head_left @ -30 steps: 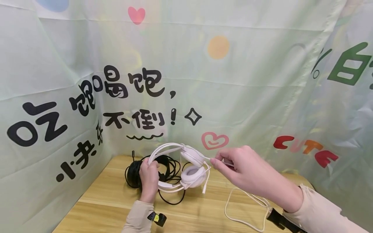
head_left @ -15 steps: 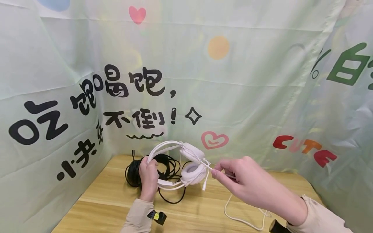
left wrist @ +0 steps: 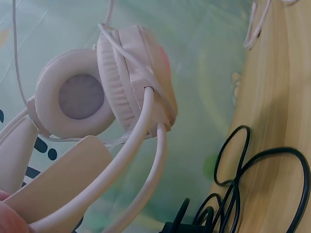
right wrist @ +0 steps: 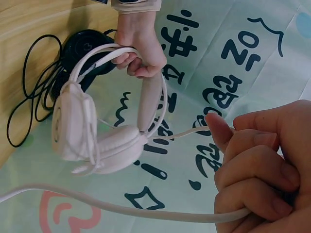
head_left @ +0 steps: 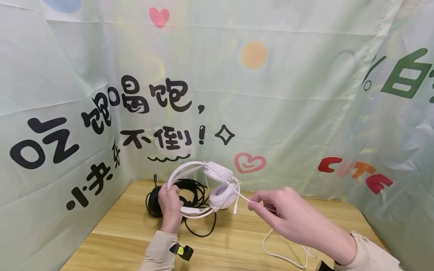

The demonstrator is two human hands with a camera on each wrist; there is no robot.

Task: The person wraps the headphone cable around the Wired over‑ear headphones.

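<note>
My left hand (head_left: 170,207) grips the headband of a white headset (head_left: 218,171), lifted over the table. Its two ear cups face right, with a short microphone boom (head_left: 235,207) hanging beside them. White cable wraps across the cups, as the left wrist view shows on the nearer ear cup (left wrist: 136,73). Off to the right, my right hand (head_left: 288,214) pinches the cable (head_left: 243,197) between thumb and forefinger, drawn straight from the cups. In the right wrist view, the other fingers curl around another stretch of white cord (right wrist: 121,209).
Behind my left hand, a black headset (head_left: 154,203) lies on the wooden table (head_left: 210,252) with its black cable (head_left: 207,235) coiled beside it. Slack white cable loops below my right hand. A printed cloth (head_left: 291,124) hangs around the table's back and sides.
My right hand has moved slightly down and right, bringing the cable across the upper ear cup. The headset in my left hand has shifted a little left and up.
</note>
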